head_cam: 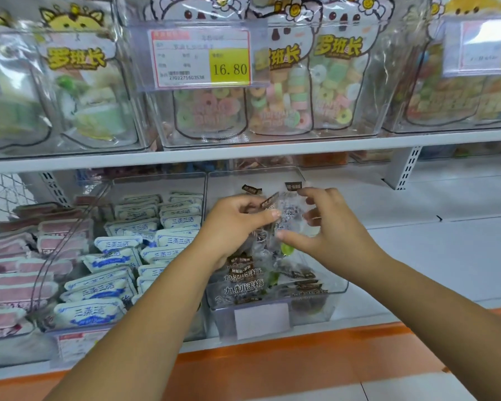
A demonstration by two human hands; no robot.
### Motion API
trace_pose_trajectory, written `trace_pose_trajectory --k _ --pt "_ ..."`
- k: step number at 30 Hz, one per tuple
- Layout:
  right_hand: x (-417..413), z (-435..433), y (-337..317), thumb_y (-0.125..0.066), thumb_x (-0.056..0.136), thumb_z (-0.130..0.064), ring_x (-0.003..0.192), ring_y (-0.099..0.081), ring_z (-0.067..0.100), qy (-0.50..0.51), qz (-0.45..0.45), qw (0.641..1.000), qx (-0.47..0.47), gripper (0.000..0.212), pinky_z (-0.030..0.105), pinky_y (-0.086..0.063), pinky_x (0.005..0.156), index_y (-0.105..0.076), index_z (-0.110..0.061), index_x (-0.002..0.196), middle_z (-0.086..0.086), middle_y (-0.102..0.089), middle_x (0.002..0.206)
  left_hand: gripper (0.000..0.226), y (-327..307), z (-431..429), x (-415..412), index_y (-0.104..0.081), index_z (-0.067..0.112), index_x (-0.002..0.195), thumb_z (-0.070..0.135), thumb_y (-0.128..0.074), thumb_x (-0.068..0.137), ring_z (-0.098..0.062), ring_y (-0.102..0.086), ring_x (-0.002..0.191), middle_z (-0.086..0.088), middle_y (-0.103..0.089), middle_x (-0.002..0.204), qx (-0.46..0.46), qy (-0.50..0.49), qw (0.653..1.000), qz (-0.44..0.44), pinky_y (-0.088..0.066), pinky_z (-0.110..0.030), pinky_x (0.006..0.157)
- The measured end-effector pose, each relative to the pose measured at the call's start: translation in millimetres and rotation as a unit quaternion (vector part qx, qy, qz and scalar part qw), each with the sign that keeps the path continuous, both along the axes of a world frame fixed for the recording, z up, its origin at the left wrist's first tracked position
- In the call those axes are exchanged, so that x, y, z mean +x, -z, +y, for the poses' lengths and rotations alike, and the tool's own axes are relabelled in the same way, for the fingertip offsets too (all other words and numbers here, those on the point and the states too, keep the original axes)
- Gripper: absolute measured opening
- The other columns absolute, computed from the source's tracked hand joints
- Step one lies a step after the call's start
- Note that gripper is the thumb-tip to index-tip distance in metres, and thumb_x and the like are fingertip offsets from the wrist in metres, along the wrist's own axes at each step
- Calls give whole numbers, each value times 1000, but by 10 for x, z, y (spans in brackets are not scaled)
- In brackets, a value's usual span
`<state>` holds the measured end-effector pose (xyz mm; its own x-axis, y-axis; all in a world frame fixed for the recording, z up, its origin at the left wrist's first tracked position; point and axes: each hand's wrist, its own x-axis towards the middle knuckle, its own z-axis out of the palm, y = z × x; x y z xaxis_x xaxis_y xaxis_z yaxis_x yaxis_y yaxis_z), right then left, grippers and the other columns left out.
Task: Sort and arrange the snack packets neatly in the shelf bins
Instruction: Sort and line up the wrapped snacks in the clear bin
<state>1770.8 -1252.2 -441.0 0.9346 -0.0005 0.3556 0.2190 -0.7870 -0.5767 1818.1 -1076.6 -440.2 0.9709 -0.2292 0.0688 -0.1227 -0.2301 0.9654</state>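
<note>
Clear crinkly plastic everywhere, so it's a bit hard to read, but we've got a bunch of clear packets (284, 218) held up over the back half of the see-through bin (340, 285). Our left hand (232, 224) has its grip curled round one side of the bunch, thumb on top. Our right hand (327, 230) pinches the other side between thumb and fingers.

More of the same brown-labelled packets lie in a loose heap at the front of that bin, so we'd say this one's only partly tidied. Next door the blue-and-white packets (113, 285) sit in fairly even rows and the pink packets (21, 293) look stacked too, so those seem done.

The packets are thin, glossy film with flat-sealed tops, lumpy inside and probably slippery. The bin's rigid plastic, with a blank label holder (262, 319) on the front.
</note>
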Motion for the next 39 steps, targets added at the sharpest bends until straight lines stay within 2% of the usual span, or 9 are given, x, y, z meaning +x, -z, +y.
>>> trace_pose_trajectory --k 5,9,14,18,22,25,29,34,39 --pt "-16 89 -43 -81 71 -40 102 -53 9 9 23 998 51 80 22 -46 84 -37 -23 135 -8 -44 118 65 -8 29 41 -61 10 124 30 -81 65 -14 -67 99 -2 -68 116 -70 15 994 82 -56 -34 86" --pt "33 -133 -178 -67 81 -2 96 -55 17 7 97 971 216 52 22 -41 71 -44 -18 125 -7 -54 104 40 -27 60 30 -61 8 122 19 -70 85 -9 -62 93 3 -67 103 -96 -24 991 90 -54 -24 72" --pt "39 -317 -180 -56 86 11 80 -66 13 -167 166 884 405 28 21 -48 70 -57 -16 88 -9 -68 73 39 -17 34 9 -56 16 126 23 -67 89 -12 -59 103 1 -63 117 -76 -39 993 83 -54 -31 86" --pt "113 -363 -121 -79 74 -8 85 -58 10 -108 159 934 302 44 22 -44 80 -63 -18 114 -7 -60 87 26 -44 40 5 -61 24 117 27 -63 92 -13 -58 104 5 -63 111 -69 0 994 84 -53 -30 86" --pt "147 -269 -149 -76 74 4 75 -52 14 -89 84 961 248 39 24 -50 70 -62 -25 96 2 -52 84 15 -31 23 5 -66 36 106 35 -61 92 -7 -60 99 15 -67 103 -21 -12 999 32 -49 -29 88" --pt "138 -249 -153 -77 74 -15 73 -52 7 -96 32 995 -15 30 30 -45 70 -57 -36 82 -6 -60 85 15 -28 20 2 -65 37 108 32 -58 95 9 -55 89 24 -63 96 18 -40 998 -33 -42 -8 71" --pt "71 -170 -111 -64 86 -32 98 -54 8 -143 102 942 -286 16 31 -46 84 -59 -37 100 -16 -63 100 20 -22 29 -5 -67 41 109 32 -60 93 5 -57 96 22 -64 112 103 32 993 -45 -41 -11 76" --pt "61 -211 -73 -53 96 -32 113 -51 17 -149 63 928 -336 38 26 -39 98 -50 -46 131 -11 -66 113 17 -158 -93 147 -67 43 101 30 -65 90 9 -60 85 27 -65 94 119 72 988 -68 -45 -10 75" --pt "20 -238 -11 -46 100 -33 100 -55 9 -181 48 909 -372 37 22 -15 115 -47 -47 134 -13 -69 112 25 -35 -345 396 -66 22 116 24 -63 92 -6 -59 100 7 -65 117 311 176 931 -71 -47 -27 94"
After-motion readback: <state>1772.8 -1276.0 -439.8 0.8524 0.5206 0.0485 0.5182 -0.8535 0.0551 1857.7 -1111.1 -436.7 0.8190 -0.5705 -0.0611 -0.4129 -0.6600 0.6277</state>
